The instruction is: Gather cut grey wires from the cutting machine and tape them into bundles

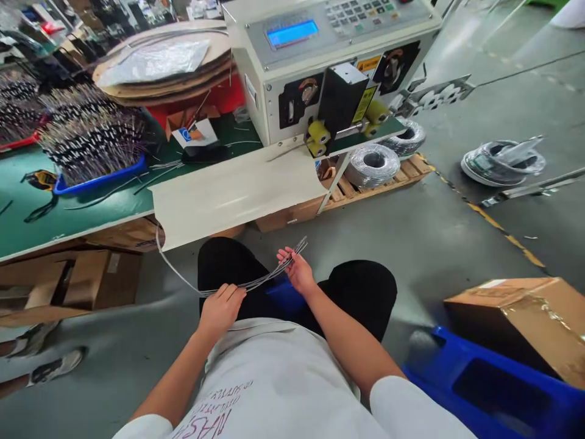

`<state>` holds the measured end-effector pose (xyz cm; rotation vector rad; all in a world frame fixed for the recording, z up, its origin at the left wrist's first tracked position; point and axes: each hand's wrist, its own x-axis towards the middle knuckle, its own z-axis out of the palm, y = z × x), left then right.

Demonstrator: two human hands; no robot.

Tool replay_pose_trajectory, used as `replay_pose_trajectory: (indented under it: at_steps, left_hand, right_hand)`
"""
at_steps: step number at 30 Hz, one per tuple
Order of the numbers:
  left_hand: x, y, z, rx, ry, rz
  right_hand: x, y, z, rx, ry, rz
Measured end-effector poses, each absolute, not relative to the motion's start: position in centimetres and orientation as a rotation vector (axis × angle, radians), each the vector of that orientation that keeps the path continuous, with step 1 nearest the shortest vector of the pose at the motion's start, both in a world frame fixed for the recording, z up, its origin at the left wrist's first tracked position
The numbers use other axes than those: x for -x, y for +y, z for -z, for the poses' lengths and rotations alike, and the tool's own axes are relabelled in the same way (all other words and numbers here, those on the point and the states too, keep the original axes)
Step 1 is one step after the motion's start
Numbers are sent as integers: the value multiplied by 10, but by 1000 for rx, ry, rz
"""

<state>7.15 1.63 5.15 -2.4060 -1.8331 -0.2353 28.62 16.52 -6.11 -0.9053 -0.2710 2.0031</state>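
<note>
A thin bundle of grey cables (261, 281) lies across my lap, between my two hands. My left hand (223, 310) is closed over the bundle, palm down, with its fingers together. Toward the bundle's right end, my right hand (297, 272) holds it, palm turned up and fingers curled; the cable tips stick out past the fingers. One strand loops from the left end up to the edge of a cream chute tray (237, 198). Beyond the tray stands a wire cutting machine (262, 79) with a lit blue display and yellow rollers.
On the green bench (22, 225) sits a blue tray (98, 183) full of cut wires. Cable coils (372, 167) rest on a pallet under the machine. Cardboard boxes (114, 280) stand below left; a blue stool (503, 390) is at lower right. Someone's shoe (57, 366) shows at left.
</note>
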Motion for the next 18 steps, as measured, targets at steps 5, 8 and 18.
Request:
replay_pose_trajectory:
  at_steps: [5, 8, 18]
  left_hand:
    - [-68, 11, -48, 2400, -1903, 153]
    - [-65, 11, -50, 2422, -1892, 138]
    - [-63, 19, -38, 2300, -2114, 245]
  right_hand:
    - [-287, 163, 58, 906, -244, -1988]
    - [-288, 165, 58, 906, -233, -2005]
    - [-286, 165, 71, 906, -189, -2020]
